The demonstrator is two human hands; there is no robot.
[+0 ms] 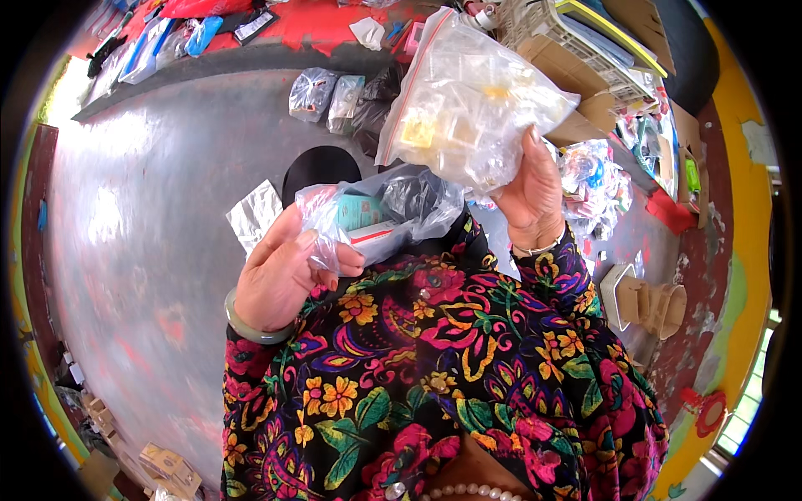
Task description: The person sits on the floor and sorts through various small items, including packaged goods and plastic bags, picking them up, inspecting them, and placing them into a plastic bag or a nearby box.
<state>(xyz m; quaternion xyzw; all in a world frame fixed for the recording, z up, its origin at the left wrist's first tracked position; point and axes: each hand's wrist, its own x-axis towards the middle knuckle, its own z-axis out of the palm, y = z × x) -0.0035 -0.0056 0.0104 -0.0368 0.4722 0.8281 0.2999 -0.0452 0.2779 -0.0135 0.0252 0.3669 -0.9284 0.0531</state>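
My right hand (535, 188) grips the lower right corner of a clear zip bag (468, 104) with a red seal strip along its left edge. Small clear and yellowish pieces show through its plastic. Lower down, my left hand (288, 263) pinches the left end of another clear plastic bag (418, 209). In that bag lie a teal packet (359, 212), a white and red piece (374, 234) and something dark that I cannot make out. The two bags overlap in view; I cannot tell whether they touch.
A silvery packet (255, 215) and a black round shape (321, 169) lie beyond my left hand. Wrapped bundles (312, 94) rest near the red-covered ledge. At right are a crate (576, 50), a heap of packets (591, 184) and a cardboard roll (664, 309). Boxes (170, 469) sit at lower left.
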